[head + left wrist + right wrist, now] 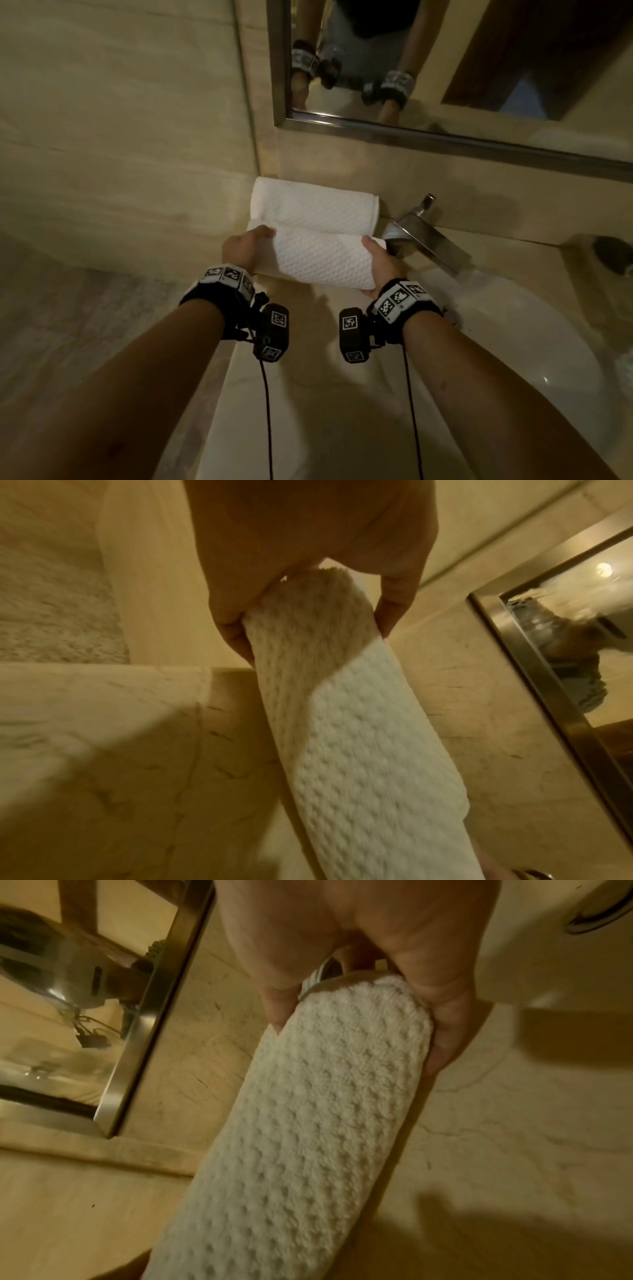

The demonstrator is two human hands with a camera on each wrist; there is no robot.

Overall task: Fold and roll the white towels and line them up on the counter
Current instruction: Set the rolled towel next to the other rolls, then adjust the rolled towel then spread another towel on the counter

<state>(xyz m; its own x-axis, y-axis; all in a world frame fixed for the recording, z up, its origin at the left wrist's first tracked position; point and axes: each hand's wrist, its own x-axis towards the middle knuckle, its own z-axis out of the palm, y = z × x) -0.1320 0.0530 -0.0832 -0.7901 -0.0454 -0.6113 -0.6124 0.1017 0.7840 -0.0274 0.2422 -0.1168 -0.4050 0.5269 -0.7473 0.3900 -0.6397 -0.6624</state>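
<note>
A rolled white towel (322, 257) with a bumpy weave is held between both hands, above the beige counter (298, 394). My left hand (245, 248) grips its left end, thumb and fingers curled round the roll (342, 723). My right hand (378, 263) grips the right end (308, 1123) the same way. A second rolled white towel (315, 205) lies on the counter just behind it, against the back wall and the left corner. The two rolls are parallel and look close to touching.
A chrome faucet (421, 233) juts out right next to my right hand, over the white basin (531, 342). A metal-framed mirror (445, 137) hangs above. The tiled wall (120, 120) closes off the left side. Bare counter stretches toward me.
</note>
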